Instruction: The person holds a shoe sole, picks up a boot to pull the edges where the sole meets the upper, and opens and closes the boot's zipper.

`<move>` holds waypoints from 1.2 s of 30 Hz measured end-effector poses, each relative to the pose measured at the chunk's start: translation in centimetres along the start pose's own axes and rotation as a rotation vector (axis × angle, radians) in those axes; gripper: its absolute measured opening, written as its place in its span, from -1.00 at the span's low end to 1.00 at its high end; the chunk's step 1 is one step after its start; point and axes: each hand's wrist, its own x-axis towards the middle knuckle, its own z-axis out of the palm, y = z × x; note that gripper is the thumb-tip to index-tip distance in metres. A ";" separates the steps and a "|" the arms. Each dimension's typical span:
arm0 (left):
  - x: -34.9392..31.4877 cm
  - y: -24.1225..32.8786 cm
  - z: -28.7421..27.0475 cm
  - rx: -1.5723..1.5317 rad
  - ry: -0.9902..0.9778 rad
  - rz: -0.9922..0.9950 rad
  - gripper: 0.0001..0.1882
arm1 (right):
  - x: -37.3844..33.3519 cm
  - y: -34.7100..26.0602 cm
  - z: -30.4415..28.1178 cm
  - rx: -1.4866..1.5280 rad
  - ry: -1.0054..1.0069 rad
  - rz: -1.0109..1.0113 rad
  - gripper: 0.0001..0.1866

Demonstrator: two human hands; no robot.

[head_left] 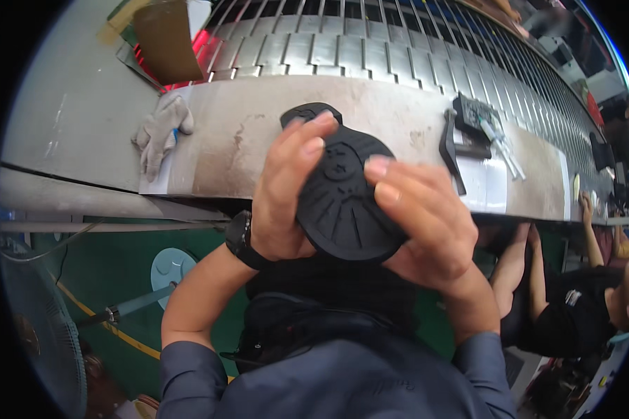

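While both hands grip it, black round plastic part (342, 202) sits above counter (258, 133) edge.
Left hand (286, 188) and right hand (419, 216) fingers closed on its rim; white glove (162, 133) lies left.

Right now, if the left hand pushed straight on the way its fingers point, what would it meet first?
The left hand, gripping the black round part, points up-right; likely first the bare metal ledge, though depth is unclear.

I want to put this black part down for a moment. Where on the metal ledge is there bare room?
Bare ledge lies between the white work glove on the left and the black part held by both hands. The grey table left of the glove is also bare. To the right, the small black pieces and tools crowd it.
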 end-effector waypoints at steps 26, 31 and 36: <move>-4.4 3.7 1.3 -0.568 0.238 -0.831 -0.11 | -3.6 0.5 10.1 0.494 0.245 0.599 -0.31; -4.8 2.1 1.4 -0.759 0.211 -0.840 -0.11 | -3.8 1.5 10.2 0.623 0.204 0.656 -0.28; -5.2 -0.2 1.7 -0.905 0.291 -0.899 -0.13 | -2.8 3.1 10.6 0.762 0.128 0.762 -0.34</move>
